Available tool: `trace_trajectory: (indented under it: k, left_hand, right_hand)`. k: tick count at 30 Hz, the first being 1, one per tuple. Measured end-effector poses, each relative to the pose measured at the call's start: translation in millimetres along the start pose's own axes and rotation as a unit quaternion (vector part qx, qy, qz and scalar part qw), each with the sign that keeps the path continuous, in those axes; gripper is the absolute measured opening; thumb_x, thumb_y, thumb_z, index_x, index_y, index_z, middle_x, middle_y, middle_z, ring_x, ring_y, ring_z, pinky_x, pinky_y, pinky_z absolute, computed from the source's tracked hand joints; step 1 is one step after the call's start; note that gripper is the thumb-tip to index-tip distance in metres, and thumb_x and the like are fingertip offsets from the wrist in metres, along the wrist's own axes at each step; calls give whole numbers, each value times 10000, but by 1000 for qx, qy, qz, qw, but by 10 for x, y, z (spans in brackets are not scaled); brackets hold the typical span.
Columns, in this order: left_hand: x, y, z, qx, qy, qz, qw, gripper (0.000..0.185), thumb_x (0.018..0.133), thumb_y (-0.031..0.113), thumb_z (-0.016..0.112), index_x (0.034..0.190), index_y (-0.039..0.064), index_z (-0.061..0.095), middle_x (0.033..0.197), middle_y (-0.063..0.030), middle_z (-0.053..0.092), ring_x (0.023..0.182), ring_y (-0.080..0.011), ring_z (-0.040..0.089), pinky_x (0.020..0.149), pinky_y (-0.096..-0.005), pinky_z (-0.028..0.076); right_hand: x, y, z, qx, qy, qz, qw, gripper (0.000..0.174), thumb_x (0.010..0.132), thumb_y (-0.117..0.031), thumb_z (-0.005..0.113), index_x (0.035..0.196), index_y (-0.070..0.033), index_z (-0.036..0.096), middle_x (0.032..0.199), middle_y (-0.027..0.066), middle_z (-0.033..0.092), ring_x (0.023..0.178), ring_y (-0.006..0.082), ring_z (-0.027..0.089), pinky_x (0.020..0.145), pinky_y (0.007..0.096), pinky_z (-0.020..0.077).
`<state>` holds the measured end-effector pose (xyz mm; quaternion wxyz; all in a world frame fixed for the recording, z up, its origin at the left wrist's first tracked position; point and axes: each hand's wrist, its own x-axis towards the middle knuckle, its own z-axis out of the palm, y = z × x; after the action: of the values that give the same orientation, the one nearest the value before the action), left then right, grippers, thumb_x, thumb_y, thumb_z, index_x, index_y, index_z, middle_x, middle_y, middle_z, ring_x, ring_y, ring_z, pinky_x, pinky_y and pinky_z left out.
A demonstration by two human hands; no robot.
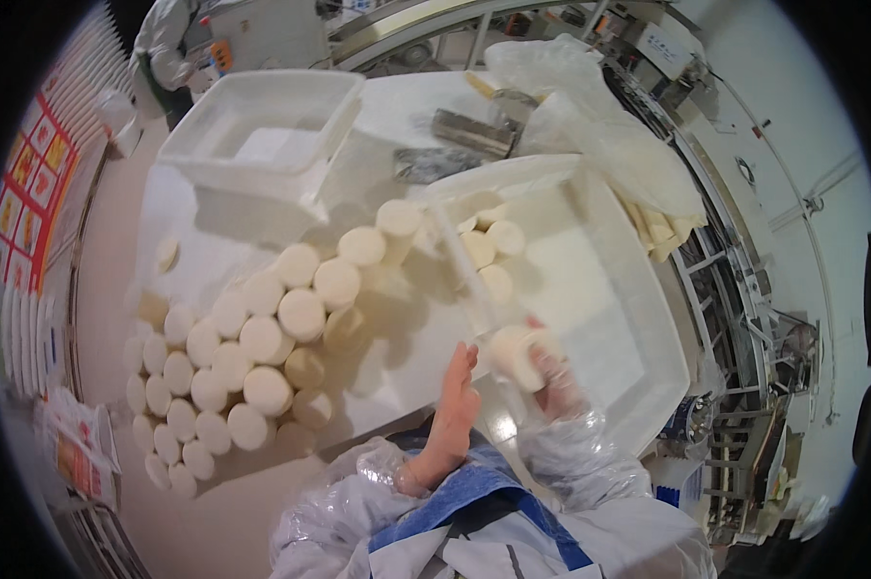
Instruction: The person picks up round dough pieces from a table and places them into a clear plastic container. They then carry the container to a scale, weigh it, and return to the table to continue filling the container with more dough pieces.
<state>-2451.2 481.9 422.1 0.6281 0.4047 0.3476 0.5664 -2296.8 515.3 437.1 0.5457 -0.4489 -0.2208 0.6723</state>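
My right hand [562, 391] grips a short stack of round, pale dough wrappers [509, 354]. Motion blurs both the hand and the stack, which are over the near left corner of a white plastic tub [663, 347]. Inside that tub, several wrapper stacks [506, 237] stand near its far left wall. My left hand [453, 405], bare and flat with its fingers stretched out, is just left of the right hand and holds nothing. Many more wrapper stacks [302, 315] stand close together on the white table [399, 362], to the left of my hands.
A second white tub [262, 170] stands at the table's far left. Behind the right tub lie clear plastic sheeting [595, 108] and a dark grey block [475, 132]. One loose wrapper [167, 253] lies far left. Beyond the table, a person [164, 54] stands. Conveyor-like machinery [703, 253] runs along the right.
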Motion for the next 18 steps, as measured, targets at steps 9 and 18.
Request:
trace_trajectory:
  k: [9,18]
  left_hand:
    - [430,47,-65,39,43,-116,992,434,912,167,415,1305,16,306,1088,-127,538,1023,-185,485,927,-321,347]
    - [465,-137,-712,59,244,-59,966,257,879,110,483,1113,4,487,951,-67,573,862,-128,518,814,-273,408]
  right_hand:
    - [1547,-169,-1048,-265,163,89,946,515,812,-379,575,1169,-17,494,1045,74,579,881,178,572,741,284,463]
    - [1418,-320,-351,-496,103,-297,810,327,851,-327,556,959,-19,580,897,57,592,748,136,553,645,284,463]
